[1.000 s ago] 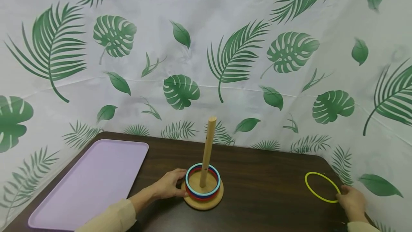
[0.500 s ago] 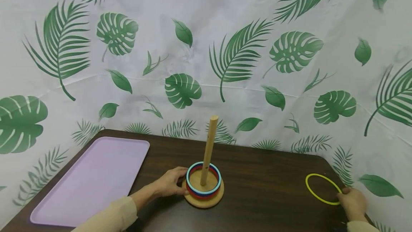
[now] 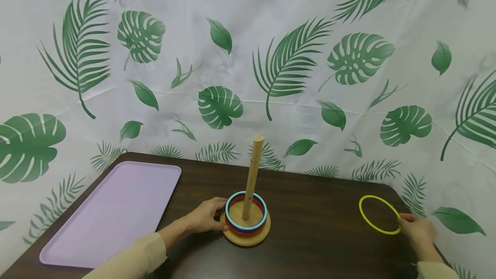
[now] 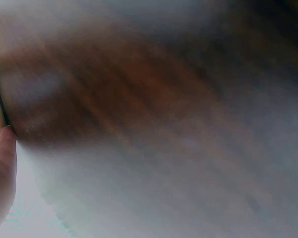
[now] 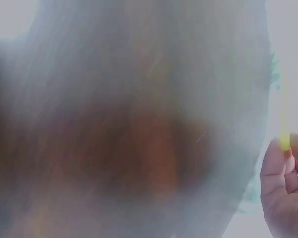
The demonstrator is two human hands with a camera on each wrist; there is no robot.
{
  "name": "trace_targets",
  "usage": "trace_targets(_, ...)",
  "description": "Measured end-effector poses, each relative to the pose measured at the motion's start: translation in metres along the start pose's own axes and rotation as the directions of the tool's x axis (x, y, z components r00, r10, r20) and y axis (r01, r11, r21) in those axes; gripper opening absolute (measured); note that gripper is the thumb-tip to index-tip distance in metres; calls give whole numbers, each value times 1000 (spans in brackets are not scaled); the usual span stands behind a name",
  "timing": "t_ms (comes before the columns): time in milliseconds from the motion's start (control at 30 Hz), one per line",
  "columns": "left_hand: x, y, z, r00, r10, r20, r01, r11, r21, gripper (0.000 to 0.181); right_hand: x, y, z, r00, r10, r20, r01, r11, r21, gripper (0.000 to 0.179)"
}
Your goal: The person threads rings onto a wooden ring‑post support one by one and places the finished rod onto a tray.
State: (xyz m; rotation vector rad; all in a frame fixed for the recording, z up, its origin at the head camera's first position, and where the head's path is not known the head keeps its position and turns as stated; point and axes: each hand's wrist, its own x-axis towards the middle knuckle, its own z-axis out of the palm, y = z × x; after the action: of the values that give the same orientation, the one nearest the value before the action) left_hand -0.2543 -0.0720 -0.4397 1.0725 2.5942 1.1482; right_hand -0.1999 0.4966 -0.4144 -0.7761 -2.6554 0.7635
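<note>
A wooden ring stand point(image 3: 254, 175) has an upright peg on a round base point(image 3: 246, 243). Around the peg lie a light blue ring point(image 3: 248, 229) on top and dark blue and red rings under it. My left hand point(image 3: 205, 216) grips the left side of the base, thumb in front and fingers behind, close against the rings. In the left wrist view, fingertips point(image 4: 7, 134) meet the edge of the base. At the far right my right hand point(image 3: 418, 230) pinches a yellow ring point(image 3: 373, 196), tilted over the table; the right wrist view shows the pinched yellow ring point(image 5: 285, 141) edge-on.
A pale purple tray point(image 3: 112, 210) lies on the left of the dark wooden table point(image 3: 314, 223). Behind the table hangs a white cloth point(image 3: 240, 68) printed with green leaves. The table's right edge runs beneath my right forearm.
My right hand has lifted the yellow ring and moved it slightly left. My left hand keeps its place at the stand. The head view has shifted a little.
</note>
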Motion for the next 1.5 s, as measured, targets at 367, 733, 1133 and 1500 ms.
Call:
trace_targets(367, -1, 0, 0, 1000, -3, 4, 3, 1000, 0, 63, -8, -84, 7, 983, -184, -19, 184, 956, 227, 29)
trace_targets(733, -1, 0, 0, 1000, 6, -1, -6, 1000, 21, 62, -34, -172, -7, 945, -323, 60, 262, 851, 455, 42)
trace_targets(1133, -2, -1, 0, 1000, 8, 1, -8, 1000, 20, 63, -68, -247, -19, 867, -498, 30, 370, 683, 630, 39)
trace_targets(1500, -3, -1, 2, 1000, 9, 1, -9, 1000, 13, 63, -94, -288, -9, 795, -604, 48, 391, 572, 721, 35)
